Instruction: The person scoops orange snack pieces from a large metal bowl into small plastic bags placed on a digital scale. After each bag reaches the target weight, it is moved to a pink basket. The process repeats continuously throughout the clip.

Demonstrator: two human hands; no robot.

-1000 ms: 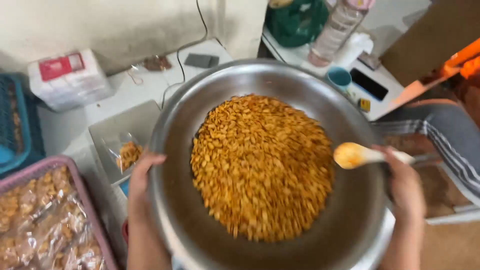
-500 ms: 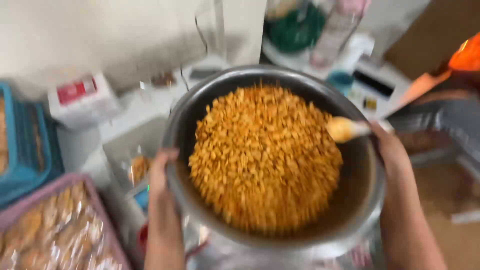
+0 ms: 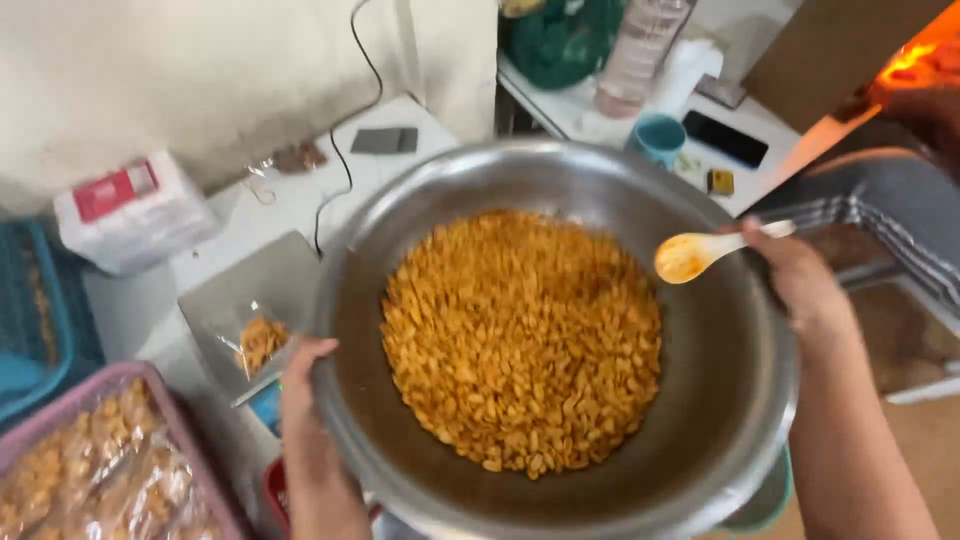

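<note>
looking down through the head camera, i am seeing a big steel bowl (image 3: 740, 420) filling the middle of the view, with a mound of orange-brown snack pieces (image 3: 522, 340) lying across its bottom, slightly toward the near side. my left hand (image 3: 305, 405) is gripping the bowl's left rim, fingers wrapped over the edge. my right hand (image 3: 800, 285) is resting on the right rim and closing around the handle of a pale plastic spoon (image 3: 690, 255), whose stained scoop is hanging over the bowl, clear of the pieces.

beneath and beyond the bowl a white tabletop (image 3: 290, 200) is running to a pale wall. on the left a small scale (image 3: 250, 300) is sitting just beside the bowl's rim, carrying a clear bag with a few of the same pieces (image 3: 258, 342). farther left a white packet with a red label (image 3: 135, 210) is lying near the wall, and a black cable (image 3: 345, 150) is trailing down to the scale. at the near left a pink tray of bagged snacks (image 3: 90, 470) is crowding the corner, with a blue basket (image 3: 30, 320) beside it. far right, a teal cup (image 3: 658, 138) and a dark phone (image 3: 725, 138) are sitting well apart from the bowl. open room is narrow on the left, wider at the far middle.
</note>
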